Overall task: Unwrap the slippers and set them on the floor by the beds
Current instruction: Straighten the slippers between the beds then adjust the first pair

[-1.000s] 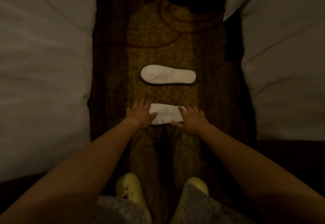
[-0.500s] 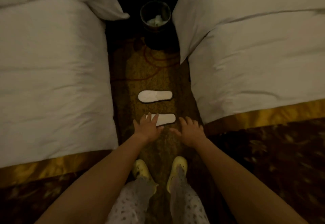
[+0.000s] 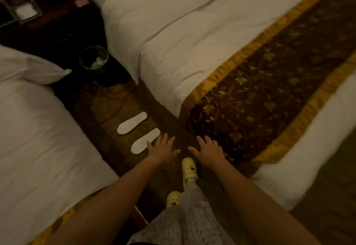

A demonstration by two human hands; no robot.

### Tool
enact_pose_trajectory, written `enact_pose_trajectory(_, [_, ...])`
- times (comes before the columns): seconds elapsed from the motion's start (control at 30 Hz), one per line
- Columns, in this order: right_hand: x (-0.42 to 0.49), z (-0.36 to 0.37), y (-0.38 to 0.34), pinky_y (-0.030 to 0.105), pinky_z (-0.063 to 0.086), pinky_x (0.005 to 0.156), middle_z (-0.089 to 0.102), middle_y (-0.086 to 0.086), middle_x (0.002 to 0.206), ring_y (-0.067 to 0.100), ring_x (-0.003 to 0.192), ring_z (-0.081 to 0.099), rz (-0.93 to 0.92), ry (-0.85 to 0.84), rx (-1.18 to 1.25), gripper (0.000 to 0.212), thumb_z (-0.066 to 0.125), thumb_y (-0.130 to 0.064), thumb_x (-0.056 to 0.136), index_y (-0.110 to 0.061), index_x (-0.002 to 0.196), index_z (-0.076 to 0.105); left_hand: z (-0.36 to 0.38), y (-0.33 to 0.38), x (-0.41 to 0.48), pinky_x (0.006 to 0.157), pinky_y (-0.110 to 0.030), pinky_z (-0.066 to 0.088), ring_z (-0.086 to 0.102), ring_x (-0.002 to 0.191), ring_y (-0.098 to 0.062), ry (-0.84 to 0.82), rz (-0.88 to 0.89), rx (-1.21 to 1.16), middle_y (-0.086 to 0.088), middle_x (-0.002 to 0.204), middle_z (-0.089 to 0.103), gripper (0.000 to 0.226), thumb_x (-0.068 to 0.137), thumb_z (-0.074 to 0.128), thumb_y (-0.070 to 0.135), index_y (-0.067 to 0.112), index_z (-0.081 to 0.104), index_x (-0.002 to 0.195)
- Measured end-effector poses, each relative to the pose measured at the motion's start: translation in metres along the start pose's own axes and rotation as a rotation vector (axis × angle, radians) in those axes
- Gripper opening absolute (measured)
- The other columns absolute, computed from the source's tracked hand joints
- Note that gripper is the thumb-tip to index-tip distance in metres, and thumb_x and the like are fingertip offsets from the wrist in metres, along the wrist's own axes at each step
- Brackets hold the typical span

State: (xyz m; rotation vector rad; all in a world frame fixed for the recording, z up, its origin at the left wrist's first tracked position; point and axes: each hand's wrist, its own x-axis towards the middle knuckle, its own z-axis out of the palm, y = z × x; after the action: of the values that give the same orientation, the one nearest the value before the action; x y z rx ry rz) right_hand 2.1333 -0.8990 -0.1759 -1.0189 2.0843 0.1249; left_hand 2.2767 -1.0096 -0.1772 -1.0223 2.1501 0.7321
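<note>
Now two slippers point(image 3: 139, 133) are being seen side by side on the carpet point(image 3: 107, 117) between the beds point(image 3: 183, 33), long axes running 2 to 8 o'clock; no readable writing. Left hand point(image 3: 162, 149) and right hand point(image 3: 209, 151) are being held apart, spread, empty.

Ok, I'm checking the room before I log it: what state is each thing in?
Far slipper: unwrapped, flat on carpet.
Near slipper: unwrapped, flat on carpet.
Left hand: open, empty.
Right hand: open, empty.
Bin: upright, holds litter.
Beds: made.
</note>
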Motion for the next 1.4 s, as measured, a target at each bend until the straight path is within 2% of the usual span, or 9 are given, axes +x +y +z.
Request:
enact_pose_trajectory(0.17, [-0.073, 0.009, 0.064, 0.054, 0.016, 0.114, 0.010, 0.008, 0.157, 0.035, 0.142, 0.012, 0.116, 0.096, 0.162, 0.069, 0.026, -0.064, 0.089, -0.028, 0.146, 0.014, 0.014, 0.067, -0.032, 0.112, -0.064, 0.001, -0.004, 0.147, -0.028, -0.035, 0.136, 0.159, -0.004, 0.160, -0.003, 0.064, 0.094, 0.027, 0.055, 0.030, 0.007, 0.149])
enact_pose_trajectory(0.37, [-0.148, 0.017, 0.158, 0.053, 0.026, 0.109, 0.020, 0.008, 0.155, 0.036, 0.137, 0.024, 0.303, 0.272, 0.318, 0.069, 0.028, -0.064, 0.089, -0.025, 0.145, 0.017, 0.042, 0.175, -0.058, 0.113, -0.062, 0.001, -0.006, 0.147, -0.027, -0.079, 0.310, 0.413, -0.002, 0.160, -0.004, 0.064, 0.095, 0.025, 0.055, 0.029, 0.004, 0.150])
enact_pose_trajectory(0.5, [-0.192, 0.043, 0.224, 0.056, 0.015, 0.112, 0.010, 0.006, 0.158, 0.034, 0.142, 0.012, 0.415, 0.269, 0.433, 0.070, 0.027, -0.064, 0.088, -0.029, 0.146, 0.012, 0.078, 0.252, -0.069, 0.113, -0.062, 0.001, -0.005, 0.147, -0.028, -0.097, 0.427, 0.536, -0.002, 0.160, -0.004, 0.064, 0.095, 0.024, 0.055, 0.028, 0.004, 0.149])
enact_pose_trajectory(0.63, [-0.243, 0.079, 0.300, 0.058, 0.003, 0.114, 0.000, 0.007, 0.159, 0.035, 0.144, 0.002, 0.472, 0.237, 0.410, 0.074, 0.027, -0.067, 0.087, -0.030, 0.147, 0.005, 0.130, 0.338, -0.081, 0.113, -0.063, 0.000, -0.004, 0.147, -0.028, -0.113, 0.493, 0.643, -0.002, 0.160, -0.002, 0.065, 0.094, 0.023, 0.057, 0.029, 0.005, 0.149])
enact_pose_trajectory(0.9, [-0.341, 0.120, 0.465, 0.053, 0.008, 0.115, 0.000, 0.008, 0.159, 0.035, 0.144, 0.004, 0.621, 0.264, 0.507, 0.075, 0.034, -0.062, 0.088, -0.027, 0.148, 0.007, 0.237, 0.507, -0.123, 0.113, -0.061, 0.009, 0.004, 0.147, -0.027, -0.208, 0.668, 0.737, -0.002, 0.160, 0.005, 0.063, 0.094, 0.024, 0.055, 0.027, 0.010, 0.149])
enact_pose_trajectory(1.07, [-0.363, 0.141, 0.536, 0.052, 0.012, 0.115, 0.003, 0.008, 0.159, 0.037, 0.143, 0.008, 0.760, 0.249, 0.709, 0.076, 0.035, -0.064, 0.086, -0.025, 0.147, 0.009, 0.256, 0.582, -0.132, 0.112, -0.060, 0.008, 0.004, 0.147, -0.027, -0.228, 0.729, 0.806, -0.003, 0.160, 0.005, 0.061, 0.096, 0.027, 0.053, 0.026, 0.012, 0.149])
enact_pose_trajectory(1.23, [-0.358, 0.139, 0.589, 0.053, 0.015, 0.113, 0.003, 0.007, 0.159, 0.038, 0.142, 0.008, 0.782, 0.198, 0.850, 0.079, 0.033, -0.068, 0.084, -0.027, 0.147, 0.009, 0.264, 0.649, -0.104, 0.111, -0.062, 0.012, 0.005, 0.146, -0.028, -0.251, 0.721, 0.879, -0.005, 0.160, 0.008, 0.061, 0.095, 0.027, 0.053, 0.024, 0.015, 0.148])
enact_pose_trajectory(1.4, [-0.344, 0.101, 0.672, 0.051, 0.016, 0.115, 0.005, 0.007, 0.158, 0.038, 0.142, 0.010, 0.774, 0.209, 0.895, 0.076, 0.037, -0.063, 0.086, -0.026, 0.147, 0.011, 0.275, 0.739, -0.065, 0.111, -0.064, 0.009, 0.005, 0.146, -0.030, -0.305, 0.726, 0.884, -0.004, 0.160, 0.008, 0.062, 0.094, 0.030, 0.053, 0.023, 0.018, 0.147])
